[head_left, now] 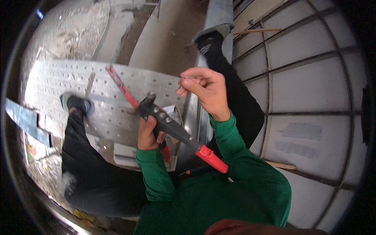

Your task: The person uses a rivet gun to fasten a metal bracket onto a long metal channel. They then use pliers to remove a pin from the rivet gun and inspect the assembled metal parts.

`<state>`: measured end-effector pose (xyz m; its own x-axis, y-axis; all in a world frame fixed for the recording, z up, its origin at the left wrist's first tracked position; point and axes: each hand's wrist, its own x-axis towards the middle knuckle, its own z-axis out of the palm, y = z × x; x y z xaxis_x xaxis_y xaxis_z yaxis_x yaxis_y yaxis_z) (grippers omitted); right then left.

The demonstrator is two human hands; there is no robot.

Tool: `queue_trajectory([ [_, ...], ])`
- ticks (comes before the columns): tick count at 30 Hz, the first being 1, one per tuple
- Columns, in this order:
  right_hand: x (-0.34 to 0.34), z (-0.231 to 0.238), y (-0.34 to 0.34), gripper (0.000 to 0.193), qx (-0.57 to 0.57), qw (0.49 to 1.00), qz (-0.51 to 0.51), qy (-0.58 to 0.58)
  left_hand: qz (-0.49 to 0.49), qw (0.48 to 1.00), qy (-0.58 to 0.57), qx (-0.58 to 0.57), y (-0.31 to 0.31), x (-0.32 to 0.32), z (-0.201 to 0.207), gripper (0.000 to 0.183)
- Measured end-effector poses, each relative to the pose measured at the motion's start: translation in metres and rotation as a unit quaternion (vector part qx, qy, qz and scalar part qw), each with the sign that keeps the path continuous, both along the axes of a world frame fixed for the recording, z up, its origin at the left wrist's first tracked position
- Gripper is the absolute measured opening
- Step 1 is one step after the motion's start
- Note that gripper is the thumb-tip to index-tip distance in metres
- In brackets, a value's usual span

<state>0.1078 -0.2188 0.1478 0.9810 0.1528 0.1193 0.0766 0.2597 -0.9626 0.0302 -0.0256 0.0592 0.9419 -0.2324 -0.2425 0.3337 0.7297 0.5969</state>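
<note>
Left hand grips red-and-black lever tool above perforated platform's near-right corner | Right hand pinches small thin piece | Status: piece outside tool, not inserted

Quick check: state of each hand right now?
Left hand: closed, holding the red-handled hand riveter.
Right hand: closed in a pinch; whatever it may hold is too small to identify.

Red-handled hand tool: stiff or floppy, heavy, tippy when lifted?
The red-handled hand tool is probably stiff: its dark body looks solid. Likely heavyish, given thick, metal-looking arms. It may swing or tip, since long arms extend beyond the left hand.
</note>
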Motion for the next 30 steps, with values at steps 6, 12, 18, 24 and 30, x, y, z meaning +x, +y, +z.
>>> queue_trajectory([
  [6, -0.026, 0.028, 0.034, 0.013, -0.08, 0.989, -0.064, -0.111, -0.055, 0.995, -0.032, 0.072, 0.0, -0.001, 0.016, 0.066],
  [12, -0.031, 0.029, 0.025, 0.01, -0.106, 0.985, -0.066, -0.121, -0.097, 0.991, -0.056, 0.069, -0.004, 0.001, 0.025, 0.065],
  [18, -0.028, 0.025, 0.016, 0.011, -0.069, 0.99, -0.067, -0.107, -0.089, 0.99, -0.053, 0.094, -0.015, 0.002, 0.026, 0.063],
  [24, -0.018, 0.02, 0.024, 0.014, -0.088, 0.991, -0.056, -0.079, -0.048, 0.995, -0.011, 0.083, -0.01, 0.001, 0.025, 0.055],
  [30, -0.03, 0.009, 0.018, 0.011, -0.22, 0.953, -0.199, -0.06, -0.133, 0.946, -0.04, 0.293, 0.001, -0.004, 0.036, 0.069],
])
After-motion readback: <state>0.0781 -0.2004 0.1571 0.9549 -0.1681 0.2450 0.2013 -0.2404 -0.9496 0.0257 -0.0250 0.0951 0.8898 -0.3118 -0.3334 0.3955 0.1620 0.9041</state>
